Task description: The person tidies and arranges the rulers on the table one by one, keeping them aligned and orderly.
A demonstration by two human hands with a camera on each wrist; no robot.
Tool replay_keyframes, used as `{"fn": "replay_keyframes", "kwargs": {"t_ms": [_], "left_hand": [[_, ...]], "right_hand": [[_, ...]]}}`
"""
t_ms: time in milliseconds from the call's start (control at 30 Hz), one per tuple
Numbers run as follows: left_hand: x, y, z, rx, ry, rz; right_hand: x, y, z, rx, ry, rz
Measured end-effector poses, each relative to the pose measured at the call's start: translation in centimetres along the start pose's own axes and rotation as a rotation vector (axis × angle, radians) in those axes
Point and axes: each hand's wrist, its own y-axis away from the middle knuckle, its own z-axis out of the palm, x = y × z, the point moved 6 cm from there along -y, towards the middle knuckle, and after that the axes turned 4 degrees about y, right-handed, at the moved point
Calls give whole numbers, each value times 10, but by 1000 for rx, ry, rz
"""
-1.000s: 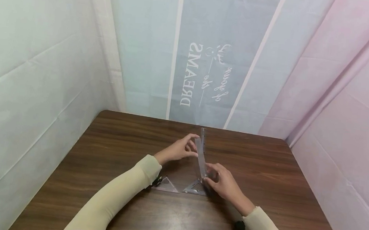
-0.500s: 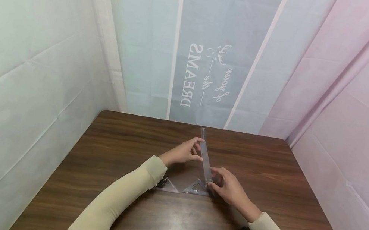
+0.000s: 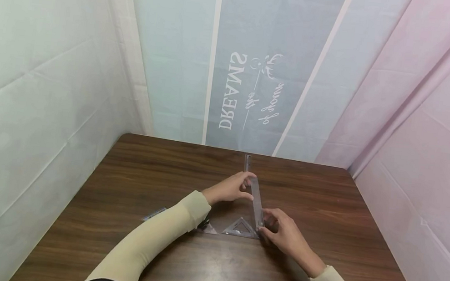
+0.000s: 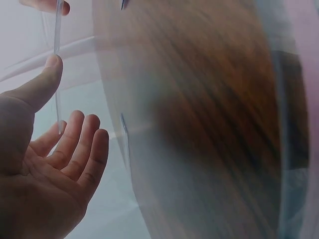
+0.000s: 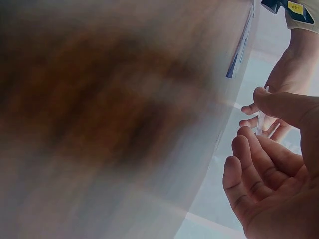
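A clear ruler (image 3: 257, 201) is held slantwise over the table between both hands. My left hand (image 3: 231, 188) pinches its far end between thumb and forefinger, seen also along the ruler's thin edge (image 4: 58, 35) in the left wrist view. At the near end, my right hand (image 3: 287, 233) pinches it with thumb and fingers. A clear set square (image 3: 241, 221) lies flat just left of the right fingertips. Beside it, a second clear triangle (image 3: 210, 229) is partly hidden by the left cuff. A second clear strip, like a ruler (image 3: 247, 162), lies behind the left fingers.
Under the left forearm (image 3: 149, 238) a clear flat piece (image 3: 154, 213) with a bluish edge pokes out, mostly covered. The brown wooden table (image 3: 211, 267) ends at the back against a hanging cloth (image 3: 179, 62) with mirrored lettering. Pale cloth walls stand on both sides.
Both hands have moved right and toward the body, carrying the held ruler with them. The left sleeve has shifted right, uncovering the clear piece at left and hiding more of the left triangle.
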Motion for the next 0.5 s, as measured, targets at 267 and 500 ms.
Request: {"fn": "replay_keyframes", "kwargs": {"t_ms": [267,500], "left_hand": [[6,-1,12,-51,-32,-28],[13,-6,22,-91,-82,-26]], "right_hand": [[7,9,0,0,-5,18],[14,16,0,-12,13,47]]}}
